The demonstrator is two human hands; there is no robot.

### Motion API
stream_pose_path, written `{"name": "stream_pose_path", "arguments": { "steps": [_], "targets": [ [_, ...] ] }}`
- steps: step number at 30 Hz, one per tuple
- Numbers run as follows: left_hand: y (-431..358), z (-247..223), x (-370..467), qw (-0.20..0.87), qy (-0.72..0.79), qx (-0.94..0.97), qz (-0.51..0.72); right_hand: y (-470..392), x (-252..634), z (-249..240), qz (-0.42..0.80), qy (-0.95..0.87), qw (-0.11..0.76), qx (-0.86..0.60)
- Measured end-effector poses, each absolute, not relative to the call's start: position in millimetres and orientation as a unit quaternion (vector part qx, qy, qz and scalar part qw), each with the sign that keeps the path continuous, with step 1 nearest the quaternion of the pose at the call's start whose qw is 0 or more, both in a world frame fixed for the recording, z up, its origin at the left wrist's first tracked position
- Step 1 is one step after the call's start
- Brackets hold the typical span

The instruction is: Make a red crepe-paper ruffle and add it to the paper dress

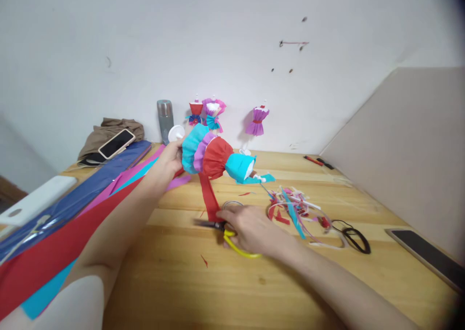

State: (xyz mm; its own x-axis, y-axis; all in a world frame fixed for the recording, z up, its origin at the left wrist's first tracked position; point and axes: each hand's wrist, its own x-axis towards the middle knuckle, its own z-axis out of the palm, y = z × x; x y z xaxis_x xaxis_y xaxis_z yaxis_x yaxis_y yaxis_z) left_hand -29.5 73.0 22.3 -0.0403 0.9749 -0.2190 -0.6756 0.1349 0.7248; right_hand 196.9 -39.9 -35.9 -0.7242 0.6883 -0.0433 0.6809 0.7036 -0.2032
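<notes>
My left hand [170, 158] is closed around the stand end of a miniature dress form [218, 156], holding it tilted sideways above the table. Its crepe paper dress has turquoise, purple and red ruffles and a turquoise top. In my right hand [252, 227] is a pair of scissors [241, 252] with yellow handles, low over the tabletop, blades pointing left and slightly blurred. A red paper strip [209, 196] runs from below the dress down to the fingers of my right hand; whether they pinch it I cannot tell.
Paper scraps [294, 206] and a black cord loop [358, 240] lie on the right, near a phone [428, 252]. Long paper sheets [83, 223] cover the left side. Against the wall stand a tumbler [166, 121], a purple-dressed form [257, 121] and two more.
</notes>
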Motion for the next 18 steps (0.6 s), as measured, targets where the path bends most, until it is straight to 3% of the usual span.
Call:
{"name": "stream_pose_path", "arguments": {
  "steps": [8,18],
  "targets": [
    [75.0,12.4,-25.2,0.663,0.355,0.197,0.629,-59.1,187.8,-38.1,0.131,-0.902,-0.097,-0.399],
    [75.4,-9.2,-22.8,0.680,0.339,0.197,0.620,-59.5,204.3,-39.4,0.188,-0.931,-0.060,-0.307]
  ]
}}
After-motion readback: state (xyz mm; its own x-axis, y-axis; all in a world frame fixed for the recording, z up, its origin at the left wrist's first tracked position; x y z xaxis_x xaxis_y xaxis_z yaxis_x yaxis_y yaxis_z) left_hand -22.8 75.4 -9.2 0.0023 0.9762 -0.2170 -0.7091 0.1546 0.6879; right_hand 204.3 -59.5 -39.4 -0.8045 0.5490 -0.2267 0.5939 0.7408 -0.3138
